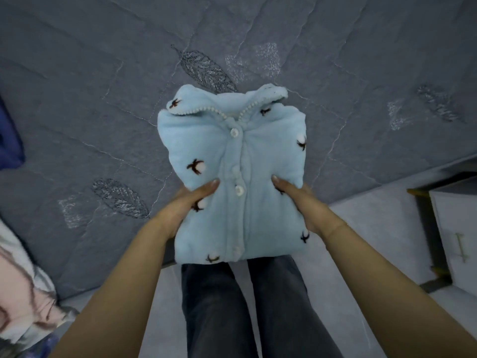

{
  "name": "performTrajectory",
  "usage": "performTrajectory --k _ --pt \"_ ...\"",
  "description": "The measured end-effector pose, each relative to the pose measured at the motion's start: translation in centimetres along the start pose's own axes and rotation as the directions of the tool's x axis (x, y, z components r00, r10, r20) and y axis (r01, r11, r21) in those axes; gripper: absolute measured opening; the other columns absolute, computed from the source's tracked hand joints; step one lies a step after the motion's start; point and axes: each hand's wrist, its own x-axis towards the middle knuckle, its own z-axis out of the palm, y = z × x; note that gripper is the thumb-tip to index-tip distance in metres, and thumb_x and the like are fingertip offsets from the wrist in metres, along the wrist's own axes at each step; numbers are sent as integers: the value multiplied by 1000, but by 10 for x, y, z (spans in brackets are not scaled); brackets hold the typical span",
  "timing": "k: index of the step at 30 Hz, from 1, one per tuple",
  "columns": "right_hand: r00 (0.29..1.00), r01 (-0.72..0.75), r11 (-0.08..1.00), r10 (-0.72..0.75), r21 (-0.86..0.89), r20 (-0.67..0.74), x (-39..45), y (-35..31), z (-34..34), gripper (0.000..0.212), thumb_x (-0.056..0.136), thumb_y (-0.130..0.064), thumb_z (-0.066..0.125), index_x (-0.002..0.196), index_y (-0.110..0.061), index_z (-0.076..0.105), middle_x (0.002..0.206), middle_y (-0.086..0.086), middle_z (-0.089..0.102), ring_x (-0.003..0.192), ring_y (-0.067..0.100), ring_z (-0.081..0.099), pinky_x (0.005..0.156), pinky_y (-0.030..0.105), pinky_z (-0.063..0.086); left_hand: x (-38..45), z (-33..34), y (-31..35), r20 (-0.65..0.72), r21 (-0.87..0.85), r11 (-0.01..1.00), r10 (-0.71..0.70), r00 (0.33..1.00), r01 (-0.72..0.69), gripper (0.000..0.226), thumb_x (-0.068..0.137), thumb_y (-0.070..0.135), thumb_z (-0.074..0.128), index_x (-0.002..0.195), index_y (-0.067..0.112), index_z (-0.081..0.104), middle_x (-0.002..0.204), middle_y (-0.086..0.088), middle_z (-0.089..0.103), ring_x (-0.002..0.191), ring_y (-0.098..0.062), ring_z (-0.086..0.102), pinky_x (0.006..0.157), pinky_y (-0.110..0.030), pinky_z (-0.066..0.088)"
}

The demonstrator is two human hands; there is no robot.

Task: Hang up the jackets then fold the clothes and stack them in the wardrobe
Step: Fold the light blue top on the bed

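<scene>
A folded light-blue fleece top [232, 161] with white buttons, a beaded collar and small dark embroidered motifs is held in front of me over the edge of the bed. My left hand [185, 202] grips its left side, thumb on top and fingers hidden underneath. My right hand [302, 200] grips its right side the same way. The top's near end hangs over my legs.
The bed carries a grey quilted cover [103, 99] with stitched leaves. A dark blue cloth [10, 140] lies at the left edge. Pink and white clothes [23, 293] sit at the lower left. A white cabinet with a handle [456, 233] stands at the right on the pale floor.
</scene>
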Motion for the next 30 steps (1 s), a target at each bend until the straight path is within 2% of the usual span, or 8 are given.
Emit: performTrajectory --k 4,8,11,16,19,22,26,30 --pt "987 96 989 -80 114 -140 -75 -11 25 27 75 -50 77 102 -45 74 116 -4 72 102 12 69 73 19 56 -48 23 36 11 130 986 103 995 -103 51 62 45 89 107 30 73 111 6 73 102 -12 69 77 -25 58" --pt "941 234 955 -175 183 -289 -190 -32 50 35 75 -47 77 107 -35 74 111 -2 74 98 17 71 69 23 58 -126 69 88 176 249 943 180 968 -221 49 66 37 81 112 27 68 106 8 74 96 -11 71 69 -20 57" --pt "855 366 909 -243 199 -458 -278 -47 59 50 70 -47 79 115 -27 69 108 1 74 95 21 72 70 30 59 -185 116 122 343 303 909 175 923 -285 44 77 30 77 120 22 67 114 1 72 103 -17 70 74 -24 58" --pt "673 574 790 -307 214 -673 -418 -57 59 46 71 -43 76 113 -27 69 106 -2 75 95 19 72 74 31 59 -272 221 150 566 397 834 106 817 -383 40 78 28 73 117 23 66 115 1 72 103 -16 69 74 -24 58" --pt "536 674 707 -270 213 -800 -492 -41 53 46 72 -38 75 115 -24 68 108 -2 74 99 20 71 88 38 56 -322 289 144 697 473 757 -9 717 -451 37 85 28 69 121 22 65 116 1 71 106 -19 69 86 -34 55" --pt "413 745 641 -224 186 -883 -563 -10 47 44 70 -43 76 112 -29 69 108 -4 74 98 17 72 81 32 58 -365 353 119 786 509 695 -135 604 -507 40 88 28 67 126 21 63 120 0 70 109 -21 67 94 -40 51" --pt "231 831 534 -81 154 -970 -658 57 44 42 65 -47 79 103 -29 74 104 -4 75 93 14 73 65 20 57 -417 439 50 858 509 637 -322 401 -579 44 88 26 68 131 24 58 126 3 67 113 -17 65 81 -28 57" --pt "85 872 477 76 111 -993 -746 129 42 48 57 -48 80 99 -26 73 96 -2 77 86 15 74 62 23 58 -472 518 -37 820 546 557 -509 262 -626 77 53 49 92 120 23 67 119 2 70 108 -17 68 78 -26 57"
